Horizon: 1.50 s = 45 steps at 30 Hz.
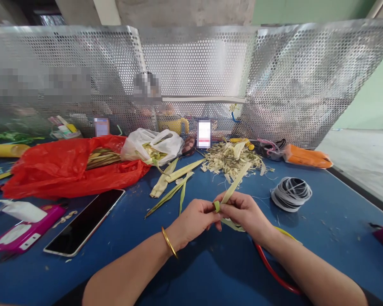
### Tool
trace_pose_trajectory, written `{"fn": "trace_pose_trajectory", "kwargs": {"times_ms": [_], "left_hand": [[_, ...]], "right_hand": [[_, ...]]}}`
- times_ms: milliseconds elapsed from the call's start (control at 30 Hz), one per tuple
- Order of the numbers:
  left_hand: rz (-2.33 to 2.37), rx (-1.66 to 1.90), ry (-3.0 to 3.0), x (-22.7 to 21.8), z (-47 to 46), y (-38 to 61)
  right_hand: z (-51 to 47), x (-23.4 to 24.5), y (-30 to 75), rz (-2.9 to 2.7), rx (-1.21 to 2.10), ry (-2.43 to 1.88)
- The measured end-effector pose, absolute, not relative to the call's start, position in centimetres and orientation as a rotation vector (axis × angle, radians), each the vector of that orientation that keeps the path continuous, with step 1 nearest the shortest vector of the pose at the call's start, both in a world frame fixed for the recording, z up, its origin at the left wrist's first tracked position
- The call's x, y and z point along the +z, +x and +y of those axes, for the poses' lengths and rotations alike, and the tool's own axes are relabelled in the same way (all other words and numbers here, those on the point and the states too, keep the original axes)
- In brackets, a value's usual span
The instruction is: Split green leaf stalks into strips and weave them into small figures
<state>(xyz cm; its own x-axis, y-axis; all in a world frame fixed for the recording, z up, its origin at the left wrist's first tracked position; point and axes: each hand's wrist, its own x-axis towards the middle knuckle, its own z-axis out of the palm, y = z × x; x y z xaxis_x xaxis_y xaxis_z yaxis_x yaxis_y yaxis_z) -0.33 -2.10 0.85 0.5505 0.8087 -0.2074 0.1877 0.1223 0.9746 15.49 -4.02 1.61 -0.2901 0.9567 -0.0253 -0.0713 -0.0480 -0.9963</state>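
At centre, left fingers [212, 217] and right fingers [232, 211] clamped on a flat, pale-green strip [235, 185]

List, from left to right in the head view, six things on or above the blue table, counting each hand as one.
Purple device, black phone, white bag, left hand, right hand, string ball.

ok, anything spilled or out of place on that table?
Mostly loose scraps: a heap of pale leaf shreds sits uncontained on the blue tabletop beyond the right hand, bits straying around its edge. Small pale crumbs also lie between the magenta power strip and the phone, apart from that heap. No clear damage seen.
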Motion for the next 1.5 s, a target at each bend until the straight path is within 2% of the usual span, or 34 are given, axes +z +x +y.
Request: {"fn": "trace_pose_trajectory", "kwargs": {"times_ms": [533, 733, 800, 1000, 1067, 1167, 1367, 1433, 1500], "left_hand": [[0.929, 0.646, 1.358, 0.6, -2.0, -0.1], [0.963, 0.724, 1.209, 0.8, -1.6, -0.3], [0.959, 0.751, 1.140, 0.9, -1.4, -0.3], [0.880, 0.758, 1.042, 1.1, -1.2, -0.4], [0.867, 0.747, 1.039, 1.2, -1.2, -0.5], [0.890, 0.742, 1.035, 1.2, -1.2, -0.5], [0.896, 0.740, 1.019, 1.1, -1.2, -0.4], [0.896, 0.731, 1.028, 1.1, -1.3, -0.4], [0.891, 0.723, 1.032, 1.0, -1.3, -0.4]], "right_hand": [[-3.7, 0.5, 15.4, -1.378, 1.268, -1.291], [-3.3, 0.9, 16.6, -1.570, 0.993, -1.477], [-3.5, 1.6, 17.0, -1.597, 1.057, -1.423], [-4.0, 3.6, 17.7, -1.356, 1.575, -0.988], [-4.0, 3.8, 17.8, -1.304, 1.632, -0.944], [-4.0, 3.8, 17.8, -1.371, 1.490, -1.012], [-3.8, 3.5, 17.8, -1.511, 0.803, -1.079], [-3.6, 3.4, 17.7, -1.358, 0.785, -1.006], [-3.6, 3.4, 17.7, -1.194, 0.920, -0.939]]}}
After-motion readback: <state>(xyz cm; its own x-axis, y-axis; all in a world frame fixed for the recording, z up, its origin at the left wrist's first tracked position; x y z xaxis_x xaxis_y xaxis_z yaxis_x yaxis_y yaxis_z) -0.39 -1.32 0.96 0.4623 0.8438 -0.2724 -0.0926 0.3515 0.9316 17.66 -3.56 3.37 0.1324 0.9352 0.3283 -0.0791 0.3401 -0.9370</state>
